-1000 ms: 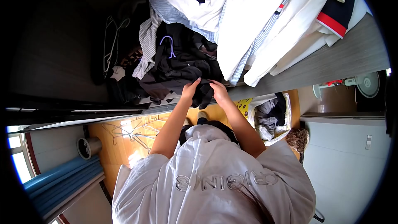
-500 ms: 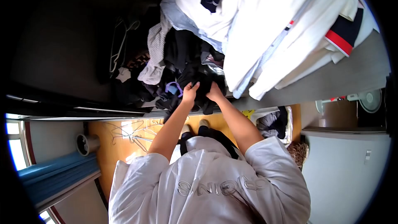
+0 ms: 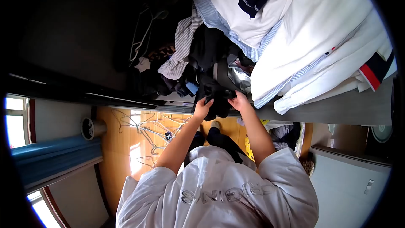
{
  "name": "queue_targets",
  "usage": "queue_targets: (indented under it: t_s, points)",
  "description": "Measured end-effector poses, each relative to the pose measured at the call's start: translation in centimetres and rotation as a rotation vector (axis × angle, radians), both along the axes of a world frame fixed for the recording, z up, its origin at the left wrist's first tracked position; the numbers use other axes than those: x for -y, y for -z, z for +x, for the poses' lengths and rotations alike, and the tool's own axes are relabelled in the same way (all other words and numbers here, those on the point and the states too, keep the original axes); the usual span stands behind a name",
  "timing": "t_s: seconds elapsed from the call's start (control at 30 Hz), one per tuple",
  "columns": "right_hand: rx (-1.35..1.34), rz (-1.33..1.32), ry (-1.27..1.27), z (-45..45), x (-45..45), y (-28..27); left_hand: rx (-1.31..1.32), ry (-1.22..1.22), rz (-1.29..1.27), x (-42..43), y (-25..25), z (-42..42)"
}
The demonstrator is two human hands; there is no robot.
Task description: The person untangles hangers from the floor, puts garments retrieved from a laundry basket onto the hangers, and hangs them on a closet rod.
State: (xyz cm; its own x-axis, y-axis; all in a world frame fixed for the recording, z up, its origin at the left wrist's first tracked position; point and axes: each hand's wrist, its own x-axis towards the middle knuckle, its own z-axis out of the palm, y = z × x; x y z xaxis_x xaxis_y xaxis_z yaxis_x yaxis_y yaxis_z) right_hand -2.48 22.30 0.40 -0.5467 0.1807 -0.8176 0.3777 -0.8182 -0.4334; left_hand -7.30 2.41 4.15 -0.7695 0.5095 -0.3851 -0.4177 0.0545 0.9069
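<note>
Between my hands hangs a black garment (image 3: 214,95), bunched up at the front edge of the wardrobe shelf. My left hand (image 3: 203,108) pinches its left side, fingers closed on the cloth. On its right side, my right hand (image 3: 239,100) grips the fabric with thumb and fingers. What kind of garment it is cannot be made out. Just behind lie a grey striped garment (image 3: 182,46), dark crumpled clothes and a shiny silver packet (image 3: 240,78). White shirts (image 3: 308,55) hang to the right of my right hand.
A white hanger (image 3: 141,38) hangs in the dark left side of the wardrobe. Several wire hangers (image 3: 156,133) lie scattered on the wooden floor. Clothes fill a basket (image 3: 300,137) at the right, near a pale cabinet (image 3: 350,181). A bin (image 3: 99,128) stands at the left.
Both hands have drawn the black garment out of the pile toward my body, baring part of the shelf and more of the silver packet. The view has shifted, moving the wardrobe contents rightward.
</note>
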Motion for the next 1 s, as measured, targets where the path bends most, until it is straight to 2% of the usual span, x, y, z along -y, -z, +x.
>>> queue_targets:
  t_s: [0.13,0.2,0.23,0.33,0.4,0.47,0.53,0.6,0.67,0.7,0.73,0.77,0.8,0.87,0.93,0.97,1.0]
  points:
    - [0.058,-0.066,0.242,-0.8,1.5,-3.1,-0.154,0.108,-0.041,2.0,0.0,2.7]
    - [-0.034,-0.179,0.334,-0.8,2.0,-5.0,-0.054,0.252,-0.174,3.4,-1.8,3.3]
    - [-0.086,-0.229,0.348,-0.8,2.3,-5.8,-0.057,0.228,-0.123,3.6,-1.6,3.8]
    - [-0.257,-0.361,0.387,-1.0,3.3,-9.1,-0.307,0.155,-0.151,3.4,-2.2,3.3]
    - [-0.458,-0.476,0.377,-1.6,3.6,-11.7,-0.422,-0.022,-0.190,2.4,-2.7,1.9]
    - [-0.610,-0.541,0.395,-2.7,3.8,-17.5,-0.628,-0.029,-0.067,1.6,-7.9,-0.8]
    - [-0.673,-0.468,0.466,-4.9,2.7,-22.4,-0.655,-0.061,0.005,0.3,-11.2,-3.2]
    - [-0.966,-0.504,0.352,-7.6,-0.3,-22.1,-0.721,-0.086,0.053,-1.4,-15.2,-5.7]
    - [-0.903,-0.275,0.588,-11.1,-0.1,-24.9,-0.669,-0.038,-0.085,-3.1,-17.8,-7.9]
    - [-0.753,-0.145,0.571,-12.6,-0.8,-22.7,-0.693,-0.098,-0.062,-4.4,-16.5,-9.4]
    - [-1.249,-0.257,0.209,-14.6,-5.1,-13.0,-0.715,-0.157,-0.037,-5.7,-14.1,-10.6]
    - [-0.684,0.078,0.364,-13.9,-1.6,-15.3,-0.766,-0.152,-0.161,-6.1,-12.3,-11.5]
    - [-0.519,0.202,0.223,-12.8,-0.5,-12.8,-0.737,-0.155,-0.211,-6.3,-9.8,-12.2]
    - [-0.443,0.725,0.174,-8.5,4.2,-13.1,-0.736,-0.199,-0.267,-6.1,-5.8,-12.7]
    - [-0.283,0.870,0.032,-5.1,6.3,-8.3,-0.675,-0.186,-0.268,-5.6,-4.9,-11.7]
    - [-0.251,0.796,0.023,-3.5,8.1,-7.1,-0.668,-0.192,-0.274,-5.7,-4.0,-11.2]
    - [-0.252,0.719,-0.123,-2.0,8.7,-5.7,-0.607,-0.173,-0.262,-5.6,-3.7,-10.7]
